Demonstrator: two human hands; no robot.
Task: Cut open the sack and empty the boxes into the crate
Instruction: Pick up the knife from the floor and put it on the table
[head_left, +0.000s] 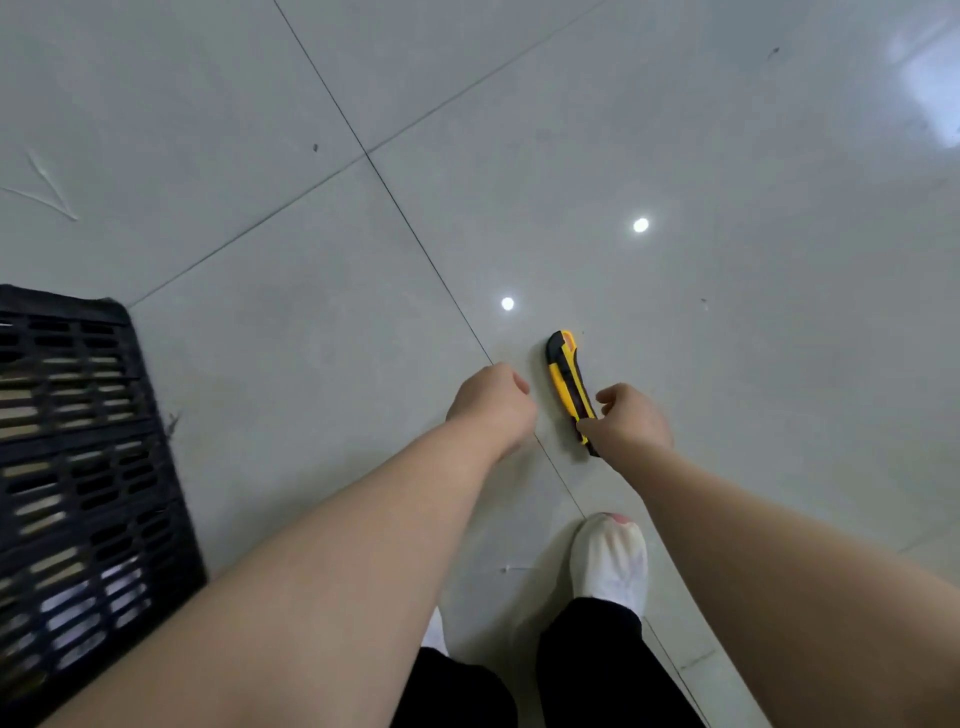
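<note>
A yellow and black utility knife (565, 379) lies on the grey tiled floor in front of me. My right hand (631, 421) is at its near end, with thumb and curled fingers pinching the handle. My left hand (491, 402) hovers just left of the knife with fingers loosely curled under, holding nothing and not touching the knife. A black slatted plastic crate (78, 467) stands at the left edge, and pale shapes show through its slats. No sack is in view.
My white-shoed foot (610, 561) and black trouser legs are just below the hands. Glossy floor tiles (675, 130) with dark grout lines stretch ahead and to the right, showing light reflections.
</note>
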